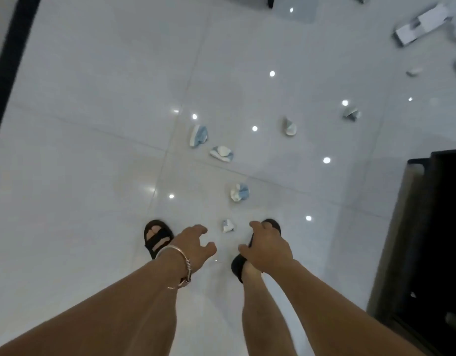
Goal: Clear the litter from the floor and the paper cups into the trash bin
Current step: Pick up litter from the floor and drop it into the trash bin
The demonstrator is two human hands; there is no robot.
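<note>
Several crumpled blue-and-white paper scraps lie on the glossy white tile floor. The nearest scrap (227,226) sits between my feet, just beyond both hands. Further out lie another crumpled piece (239,192), a flattened one (222,153) and a folded one (198,136). Two more scraps (289,127) (351,114) lie to the right. My left hand (193,244), with a bracelet on the wrist, hangs with loosely curled fingers and holds nothing. My right hand (266,246) also hangs empty, fingers relaxed, over my right sandal.
A dark cabinet or furniture edge (432,227) stands at the right. White boxes and more litter (422,24) lie at the far right corner. A black strip (11,55) runs along the left wall. My black sandals (157,237) stand on the tiles.
</note>
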